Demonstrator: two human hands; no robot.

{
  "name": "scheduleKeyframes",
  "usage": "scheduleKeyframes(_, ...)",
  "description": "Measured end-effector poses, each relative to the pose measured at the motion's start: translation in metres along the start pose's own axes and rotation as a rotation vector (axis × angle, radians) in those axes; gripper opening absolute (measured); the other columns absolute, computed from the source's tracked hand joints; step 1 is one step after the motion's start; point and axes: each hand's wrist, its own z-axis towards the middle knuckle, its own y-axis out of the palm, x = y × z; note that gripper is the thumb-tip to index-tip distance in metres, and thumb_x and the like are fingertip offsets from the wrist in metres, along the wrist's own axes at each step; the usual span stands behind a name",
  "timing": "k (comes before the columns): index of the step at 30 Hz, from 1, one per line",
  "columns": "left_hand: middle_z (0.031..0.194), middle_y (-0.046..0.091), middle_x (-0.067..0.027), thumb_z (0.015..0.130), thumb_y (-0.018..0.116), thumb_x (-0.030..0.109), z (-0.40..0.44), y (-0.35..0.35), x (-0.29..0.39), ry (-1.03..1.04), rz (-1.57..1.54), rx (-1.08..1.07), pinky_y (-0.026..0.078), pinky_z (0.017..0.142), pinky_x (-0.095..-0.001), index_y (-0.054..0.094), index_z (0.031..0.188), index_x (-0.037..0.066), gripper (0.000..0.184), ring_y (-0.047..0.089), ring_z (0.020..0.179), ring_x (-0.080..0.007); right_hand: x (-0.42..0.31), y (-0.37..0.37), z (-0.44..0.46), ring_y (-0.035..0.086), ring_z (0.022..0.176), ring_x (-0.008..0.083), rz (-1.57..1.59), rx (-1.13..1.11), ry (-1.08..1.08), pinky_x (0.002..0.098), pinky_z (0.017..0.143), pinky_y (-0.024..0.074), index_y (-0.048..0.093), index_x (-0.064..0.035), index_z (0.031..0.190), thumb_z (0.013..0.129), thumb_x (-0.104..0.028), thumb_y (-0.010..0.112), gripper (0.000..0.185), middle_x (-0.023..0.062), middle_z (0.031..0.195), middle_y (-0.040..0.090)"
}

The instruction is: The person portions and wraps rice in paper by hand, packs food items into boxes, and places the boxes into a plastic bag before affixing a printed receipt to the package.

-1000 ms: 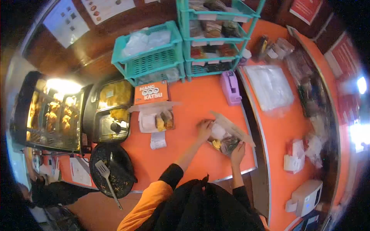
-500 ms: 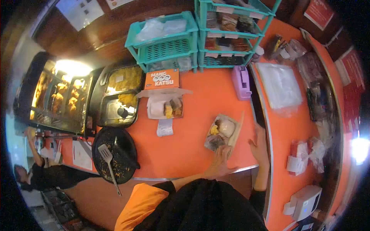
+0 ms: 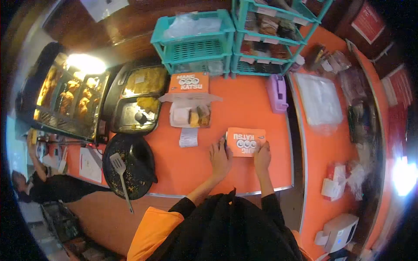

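An orange cardboard food box [image 3: 246,137] with white lettering sits on the orange counter [image 3: 183,167], its lid down and its print upside down from where I stand. My left hand [image 3: 221,158] grips the box's left side, fingers at the edge. On the opposite side, my right hand [image 3: 262,157] holds the right front corner. The lid hides what is inside. Farther back, a second food box [image 3: 190,114] stands with its lid raised, showing rice and pieces of food. A paper receipt [image 3: 188,137] lies in front of it.
A black round pan [image 3: 114,174] with a spatula [image 3: 122,178] is at left, near metal food trays [image 3: 135,117] and a lit display case [image 3: 72,98]. Teal racks [image 3: 191,48] and a purple tape dispenser [image 3: 277,93] stand behind. Another person [image 3: 56,189] works far left.
The nearer box was open with food visible; its lid is now down. My left hand moved to its left side, and my right hand came in from the counter edge onto the box.
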Motion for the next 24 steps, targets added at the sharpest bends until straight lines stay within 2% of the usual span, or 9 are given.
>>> scheduleKeyframes(1, 0.101, 0.055, -0.0221, 0.094, 0.053, 0.024, 0.002, 0.008, 0.0, 0.035, 0.06, -0.092, 0.041, 0.09, -0.0472, 0.055, 0.114, -0.005, 0.035, 0.052, 0.099, -0.0377, -0.021, -0.017, -0.006, 0.062, 0.092, 0.0443, -0.141, -0.029, 0.1, 0.0517, 0.074, 0.0516, 0.054, 0.0037, 0.107, 0.099, -0.044, 0.043, 0.049, 0.0262, 0.099, 0.063)
scheduleKeyframes(3, 0.1, 0.055, -0.0229, 0.097, 0.049, 0.03, 0.007, 0.02, 0.002, 0.081, 0.111, -0.194, 0.045, 0.085, -0.0477, 0.057, 0.112, -0.005, 0.039, 0.054, 0.095, -0.0394, -0.019, -0.023, -0.01, 0.062, 0.091, 0.0433, -0.243, 0.012, 0.077, 0.0514, 0.074, 0.0516, 0.056, 0.0041, 0.101, 0.099, -0.043, 0.042, 0.049, 0.0259, 0.095, 0.063)
scheduleKeyframes(5, 0.1, 0.056, -0.0247, 0.098, 0.048, 0.034, 0.017, 0.026, 0.0, -0.228, 0.085, -0.53, 0.051, 0.073, -0.0461, 0.059, 0.109, -0.005, 0.042, 0.059, 0.086, -0.0397, -0.015, -0.03, -0.009, 0.062, 0.09, 0.0423, -0.337, 0.045, 0.05, 0.051, 0.074, 0.0515, 0.059, 0.0046, 0.095, 0.1, -0.042, 0.041, 0.051, 0.0256, 0.092, 0.063)
scheduleKeyframes(8, 0.094, 0.055, -0.0243, 0.101, 0.043, 0.034, 0.032, 0.024, -0.011, -0.15, 0.101, -0.657, 0.053, 0.063, -0.046, 0.06, 0.104, -0.005, 0.043, 0.062, 0.079, -0.0389, -0.002, -0.041, -0.007, 0.061, 0.091, 0.0407, -0.259, -0.105, 0.096, 0.0471, 0.073, 0.0521, 0.06, 0.0056, 0.086, 0.1, -0.035, 0.044, 0.046, 0.0223, 0.092, 0.063)
scheduleKeyframes(12, 0.097, 0.053, -0.0211, 0.102, 0.041, 0.033, 0.023, 0.017, -0.02, -0.289, -0.354, -0.641, 0.053, 0.068, -0.0421, 0.058, 0.114, -0.006, 0.044, 0.063, 0.086, -0.0326, 0.022, -0.043, -0.027, 0.063, 0.09, 0.0357, 0.235, 0.04, -0.203, 0.043, 0.075, 0.0514, 0.062, 0.0047, 0.099, 0.099, -0.03, 0.048, 0.037, 0.02, 0.096, 0.063)
scheduleKeyframes(14, 0.101, 0.05, -0.0171, 0.103, 0.041, 0.03, 0.012, 0.011, -0.013, 0.148, -0.522, -0.178, 0.052, 0.068, -0.035, 0.054, 0.125, -0.005, 0.044, 0.061, 0.09, -0.024, 0.018, -0.046, -0.035, 0.064, 0.088, 0.0361, 0.41, 0.101, -0.228, 0.0432, 0.076, 0.0514, 0.063, 0.0029, 0.104, 0.099, -0.029, 0.05, 0.035, 0.02, 0.096, 0.063)
scheduleKeyframes(21, 0.104, 0.046, -0.0151, 0.102, 0.043, 0.024, 0.015, 0.048, -0.036, -0.234, -0.589, -0.405, 0.05, 0.067, -0.029, 0.041, 0.14, -0.002, 0.046, 0.056, 0.082, -0.0173, 0.037, -0.037, -0.002, 0.062, 0.09, 0.0283, 0.491, -0.126, 0.037, 0.0378, 0.076, 0.0501, 0.06, 0.0013, 0.114, 0.096, -0.027, 0.056, 0.034, 0.0183, 0.109, 0.059)
scheduleKeyframes(23, 0.113, 0.05, -0.0167, 0.101, 0.046, 0.023, 0.028, 0.039, -0.021, -0.233, -0.564, -0.335, 0.044, 0.088, -0.0374, 0.05, 0.129, -0.002, 0.038, 0.054, 0.099, -0.0231, 0.023, -0.038, 0.009, 0.061, 0.092, 0.0262, 0.62, -0.195, 0.105, 0.0364, 0.077, 0.0494, 0.06, 0.0005, 0.114, 0.096, -0.026, 0.056, 0.033, 0.0178, 0.112, 0.059)
scheduleKeyframes(24, 0.116, 0.051, -0.0172, 0.101, 0.047, 0.023, 0.035, 0.039, -0.017, -0.234, -0.554, -0.312, 0.043, 0.095, -0.0402, 0.053, 0.125, -0.002, 0.036, 0.053, 0.104, -0.0251, 0.0, -0.045, 0.011, 0.059, 0.095, 0.0249, 0.531, 0.044, -0.084, 0.0356, 0.08, 0.0474, 0.061, -0.0004, 0.112, 0.096, -0.024, 0.056, 0.029, 0.0164, 0.11, 0.06)
